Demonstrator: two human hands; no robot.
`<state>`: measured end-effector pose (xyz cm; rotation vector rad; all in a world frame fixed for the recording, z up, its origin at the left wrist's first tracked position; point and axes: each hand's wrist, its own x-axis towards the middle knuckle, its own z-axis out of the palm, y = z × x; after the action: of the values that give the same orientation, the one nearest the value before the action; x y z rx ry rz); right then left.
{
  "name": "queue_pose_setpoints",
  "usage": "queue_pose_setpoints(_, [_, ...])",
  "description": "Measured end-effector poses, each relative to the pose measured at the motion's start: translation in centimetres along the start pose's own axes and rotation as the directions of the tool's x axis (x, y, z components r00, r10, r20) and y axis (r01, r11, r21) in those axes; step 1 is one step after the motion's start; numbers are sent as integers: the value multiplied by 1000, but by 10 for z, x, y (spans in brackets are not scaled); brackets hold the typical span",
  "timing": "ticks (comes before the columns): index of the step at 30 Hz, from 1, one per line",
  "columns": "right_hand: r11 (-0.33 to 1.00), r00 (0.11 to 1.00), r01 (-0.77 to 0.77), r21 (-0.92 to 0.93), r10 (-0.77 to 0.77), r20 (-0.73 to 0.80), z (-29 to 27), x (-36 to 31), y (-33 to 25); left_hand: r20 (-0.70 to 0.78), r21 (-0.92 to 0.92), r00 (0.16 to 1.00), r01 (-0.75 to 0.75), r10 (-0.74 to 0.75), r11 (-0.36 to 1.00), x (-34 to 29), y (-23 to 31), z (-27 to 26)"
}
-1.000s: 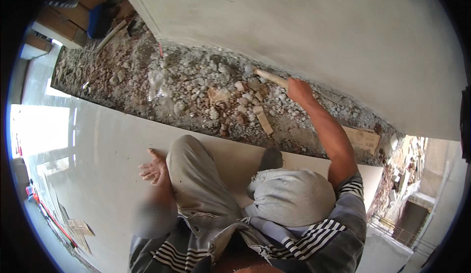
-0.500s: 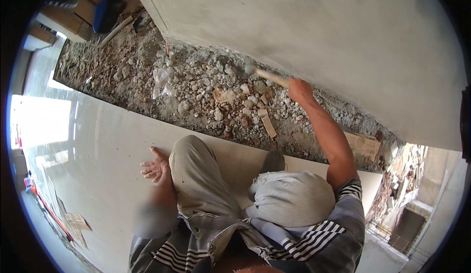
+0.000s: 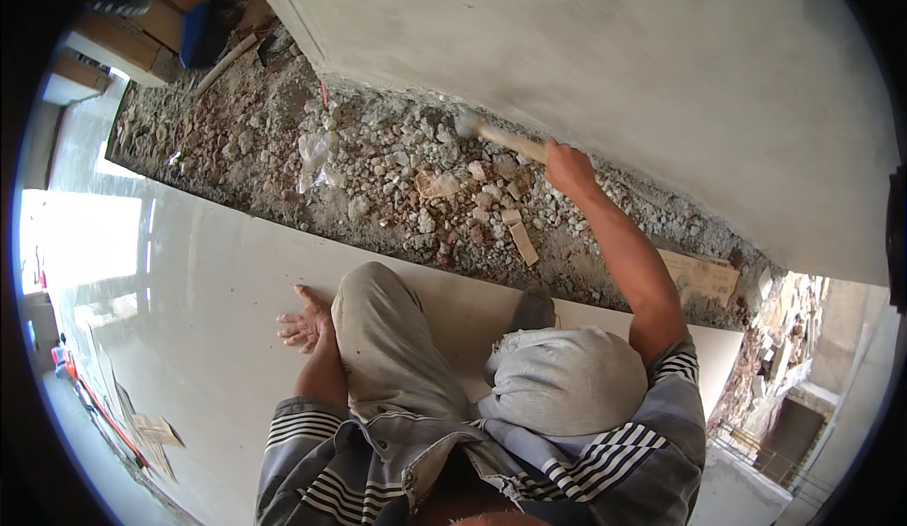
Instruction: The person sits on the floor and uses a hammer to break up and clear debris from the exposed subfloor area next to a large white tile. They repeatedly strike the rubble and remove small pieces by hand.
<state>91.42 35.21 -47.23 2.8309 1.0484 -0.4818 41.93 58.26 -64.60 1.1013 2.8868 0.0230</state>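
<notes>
My right hand (image 3: 570, 169) is closed round the wooden handle of a hammer (image 3: 513, 141). Its blurred head points left, close to the foot of the plastered wall (image 3: 605, 63); whether it touches the rubble is unclear. Beneath it lies a strip of broken grey and brown rubble (image 3: 397, 162). My left hand (image 3: 304, 322) is beside my left knee, over the pale smooth floor slab (image 3: 227, 271), with its fingers spread and nothing in it.
In the rubble lie a clear plastic scrap (image 3: 314, 159), a small wooden piece (image 3: 521, 238) and a flattened cardboard piece (image 3: 699, 278). Wooden boxes (image 3: 128, 42) stand at the far left. A red-handled tool (image 3: 102, 413) lies at the left, and more debris (image 3: 779, 346) at the right.
My right hand and the hammer have shifted slightly left along the wall base. My left forearm, blurred before, is now sharp; that hand stays spread by the knee.
</notes>
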Motion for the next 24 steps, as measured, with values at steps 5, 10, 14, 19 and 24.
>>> queue_pose_setpoints(5, [979, 983, 181, 94, -180, -16, 6, -20, -22, 6, 30, 1000, 4, -5, 1000, 0, -4, 2])
queue_pose_setpoints(10, [674, 693, 693, 255, -527, -492, 4, -38, -43, 6, -80, 1000, -5, 6, 997, -3, -4, 1])
queue_pose_setpoints(14, [950, 971, 239, 203, -232, -61, -7, -6, -7, -10, -44, 1000, 9, -9, 999, 2, 0, 6])
queue_pose_setpoints(19, [993, 998, 37, 108, -41, 36, 3, -17, -10, -28, 28, 1000, 12, -11, 1000, 6, -8, 13])
queue_pose_setpoints(24, [790, 831, 529, 310, -408, -377, 3, -28, -44, -27, -31, 1000, -17, 17, 999, -2, -3, 2])
